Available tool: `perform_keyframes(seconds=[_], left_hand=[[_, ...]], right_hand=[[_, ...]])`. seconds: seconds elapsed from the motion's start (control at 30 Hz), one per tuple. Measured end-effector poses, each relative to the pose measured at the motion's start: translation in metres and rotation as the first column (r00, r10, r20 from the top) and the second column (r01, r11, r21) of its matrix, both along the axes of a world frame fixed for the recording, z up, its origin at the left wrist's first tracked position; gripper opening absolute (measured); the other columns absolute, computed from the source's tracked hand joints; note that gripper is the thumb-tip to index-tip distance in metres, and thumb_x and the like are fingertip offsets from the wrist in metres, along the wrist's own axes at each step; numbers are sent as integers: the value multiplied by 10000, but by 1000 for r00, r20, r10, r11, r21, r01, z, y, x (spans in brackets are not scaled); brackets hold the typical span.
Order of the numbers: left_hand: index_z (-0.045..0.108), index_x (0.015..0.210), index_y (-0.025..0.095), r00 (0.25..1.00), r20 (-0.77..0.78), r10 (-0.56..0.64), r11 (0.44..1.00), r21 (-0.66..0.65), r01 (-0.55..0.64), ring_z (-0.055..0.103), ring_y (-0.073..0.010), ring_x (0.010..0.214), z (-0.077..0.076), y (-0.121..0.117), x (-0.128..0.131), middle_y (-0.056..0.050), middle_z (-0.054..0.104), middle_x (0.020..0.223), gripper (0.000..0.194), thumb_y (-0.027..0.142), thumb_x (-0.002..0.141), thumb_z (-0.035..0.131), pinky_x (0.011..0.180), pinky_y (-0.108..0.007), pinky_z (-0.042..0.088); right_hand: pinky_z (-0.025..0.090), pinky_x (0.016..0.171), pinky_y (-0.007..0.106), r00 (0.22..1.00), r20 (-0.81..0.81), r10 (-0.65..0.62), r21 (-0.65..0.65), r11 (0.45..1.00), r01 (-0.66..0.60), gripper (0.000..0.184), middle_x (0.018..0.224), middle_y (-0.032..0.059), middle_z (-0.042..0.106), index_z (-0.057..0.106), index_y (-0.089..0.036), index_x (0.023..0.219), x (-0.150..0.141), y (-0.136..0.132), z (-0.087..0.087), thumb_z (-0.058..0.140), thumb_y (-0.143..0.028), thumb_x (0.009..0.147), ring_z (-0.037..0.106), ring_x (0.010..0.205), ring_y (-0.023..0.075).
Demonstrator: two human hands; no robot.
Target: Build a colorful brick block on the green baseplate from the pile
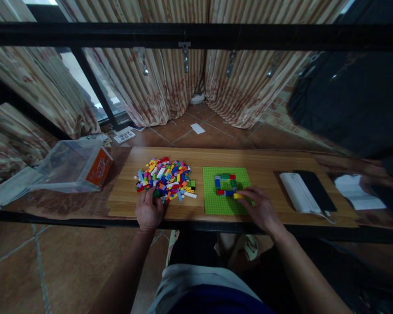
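My right hand (262, 210) pinches a yellow toy brick (238, 196) at the near right corner of a square outline of bricks. That outline, with a blue brick (229, 192), a red brick (220, 192) and several green ones, sits on a bright green baseplate (212, 205). My left hand (149, 211) is at the near edge of a heap of mixed coloured bricks (170, 176). Its fingers are curled, with a dark green brick (156, 193) between thumb and fingertips. The fingers partly cover it.
A clear plastic box (68, 165) with an orange label lies on its side to the left. On the right of the wooden board (183, 152) are a white pouch-like object (299, 192) and a dark flat object (317, 189). A black bar (196, 35) crosses above.
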State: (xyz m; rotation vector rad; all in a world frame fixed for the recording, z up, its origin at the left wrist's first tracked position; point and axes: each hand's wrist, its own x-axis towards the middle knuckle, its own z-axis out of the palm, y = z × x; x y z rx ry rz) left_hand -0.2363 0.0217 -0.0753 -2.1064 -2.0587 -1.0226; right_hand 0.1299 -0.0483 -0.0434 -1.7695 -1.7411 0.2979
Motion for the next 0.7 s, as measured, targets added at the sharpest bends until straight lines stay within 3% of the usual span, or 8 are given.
perform_keyframes(seconds=[0.23, 0.7], left_hand=[[627, 1161, 155, 1000, 8, -19, 1000, -10, 19, 603, -259, 1002, 0, 0, 0, -120, 656, 1065, 369, 203, 825, 481, 903, -372, 479], [632, 1156, 138, 1000, -6, -15, 1000, -8, 15, 609, -259, 989, 2, -1, 0, -125, 668, 1057, 367, 204, 824, 488, 896, -365, 487]], right_hand=[[435, 991, 505, 993, 110, 42, 49, 998, -47, 231, 1175, 95, 594, 747, -268, 983, -13, 26, -10, 578, -383, 875, 535, 1123, 276], [470, 950, 493, 985, 101, 138, 4, 990, -139, 204, 1145, 84, 628, 762, -283, 959, -9, 35, -10, 598, -361, 866, 573, 1079, 273]])
